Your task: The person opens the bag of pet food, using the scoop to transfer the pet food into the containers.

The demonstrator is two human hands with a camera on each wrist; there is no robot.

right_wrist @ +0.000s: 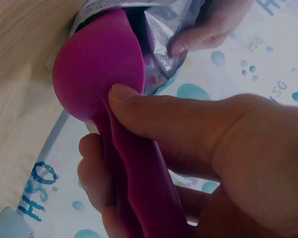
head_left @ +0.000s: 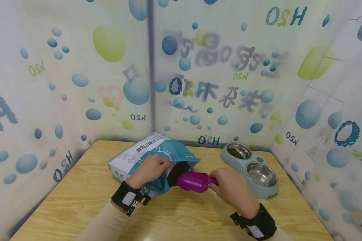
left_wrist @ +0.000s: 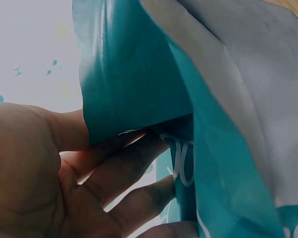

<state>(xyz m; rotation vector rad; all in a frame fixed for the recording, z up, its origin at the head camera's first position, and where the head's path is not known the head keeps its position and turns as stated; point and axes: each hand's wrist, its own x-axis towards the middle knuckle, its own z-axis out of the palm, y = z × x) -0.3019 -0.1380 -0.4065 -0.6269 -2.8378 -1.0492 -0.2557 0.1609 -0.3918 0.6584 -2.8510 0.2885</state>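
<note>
A teal and white pet food bag lies on its side, its mouth facing right and towards me. My left hand pinches the edge of that mouth between thumb and fingers, as the left wrist view shows at the teal flap. With my right hand I grip the handle of a magenta scoop. The scoop's front end is at the bag's opening, partly inside; in the right wrist view the silvery lining shows beside it. What the scoop contains is hidden.
A light blue double pet bowl stand stands on the right of the wooden table. Brown kibble lies in its far steel bowl; the near steel bowl shows bare metal. A patterned curtain surrounds the table's back and sides.
</note>
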